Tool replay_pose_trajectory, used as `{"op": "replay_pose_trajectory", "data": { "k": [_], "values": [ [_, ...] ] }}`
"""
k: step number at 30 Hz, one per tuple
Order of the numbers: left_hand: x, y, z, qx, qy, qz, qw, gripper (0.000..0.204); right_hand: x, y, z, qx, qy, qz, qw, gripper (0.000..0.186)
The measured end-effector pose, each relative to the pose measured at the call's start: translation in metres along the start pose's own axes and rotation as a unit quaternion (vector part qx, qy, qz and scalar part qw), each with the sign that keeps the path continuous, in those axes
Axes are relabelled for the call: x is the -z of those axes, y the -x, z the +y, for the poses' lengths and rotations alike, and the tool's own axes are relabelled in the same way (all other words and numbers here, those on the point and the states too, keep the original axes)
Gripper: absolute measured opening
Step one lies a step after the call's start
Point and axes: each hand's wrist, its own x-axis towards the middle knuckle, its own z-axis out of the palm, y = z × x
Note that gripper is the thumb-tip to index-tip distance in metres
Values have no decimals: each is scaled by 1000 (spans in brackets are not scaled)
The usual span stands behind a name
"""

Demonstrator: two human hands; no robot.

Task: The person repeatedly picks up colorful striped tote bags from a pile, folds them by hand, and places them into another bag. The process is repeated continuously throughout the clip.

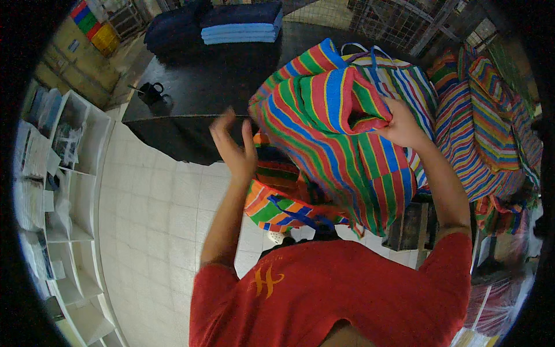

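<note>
A woven bag (324, 107) striped in red, green, blue and yellow hangs in front of me, partly over the dark table's edge. My right hand (404, 124) is closed on the folded rim beside a dark opening in the cloth. My left hand (234, 144) is raised just left of the bag, its fingers apart and slightly blurred, with nothing in it. Lower down, an orange, green and blue striped bag (272, 202) with blue straps shows near my waist, partly covered. Behind the upper right side lies a blue, white and green striped bag (419, 84) with light cord handles.
The dark-covered table (214, 81) carries a black mug (151, 93) and folded dark and light-blue cloths (240, 26). More striped bags (480, 127) are piled at the right. A white shelf unit (84, 225) lines the left side, beyond the tiled floor (150, 214). A dark crate (407, 226) stands below the bags.
</note>
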Motion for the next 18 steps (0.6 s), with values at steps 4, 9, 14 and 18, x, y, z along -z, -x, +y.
{"op": "replay_pose_trajectory", "data": {
  "k": [4, 9, 14, 18],
  "values": [
    [56, 138, -52, -138, -276, -428, 849, 67, -10, -6, -14, 7, 73, 21, 997, 47],
    [95, 207, -106, -101, -369, -615, 690, 48, -61, -20, -15, -16, 12, -95, 995, 49],
    [140, 207, -126, -35, -349, -594, 724, 20, -144, -37, 38, -87, 34, -336, 937, 52],
    [166, 199, -118, -1, -335, -670, 663, 34, -262, -33, 97, -67, 113, -445, 886, 44]
  ]
}}
